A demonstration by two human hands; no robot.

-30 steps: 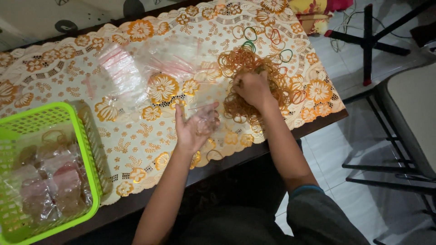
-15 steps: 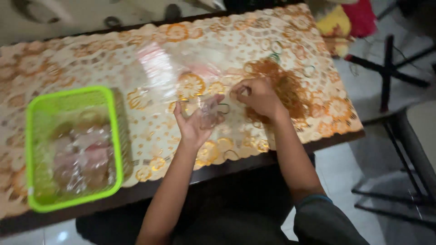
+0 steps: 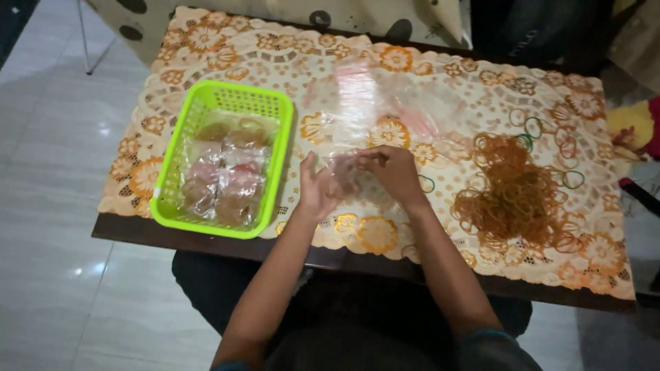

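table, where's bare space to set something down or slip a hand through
Free: the tablecloth strip beyond the green basket, and the near edge between the right hand and the rubber band pile. Crowded: the middle, where both hands, left hand included, hold a clear plastic bag, with more clear bags lying behind.

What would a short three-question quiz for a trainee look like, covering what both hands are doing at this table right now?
1. True or false: the left hand and right hand together hold a small clear plastic bag.
2. Which lies nearer the right hand?
A. the heap of brown rubber bands
B. the bright green plastic mesh basket
3. Fill in: the basket holds several filled ____ plastic packets.

Key
1. True: both hands meet on the bag above the orange-flowered lace tablecloth.
2. A: the heap lies to the right of that hand, the basket beyond the left hand.
3. Clear.
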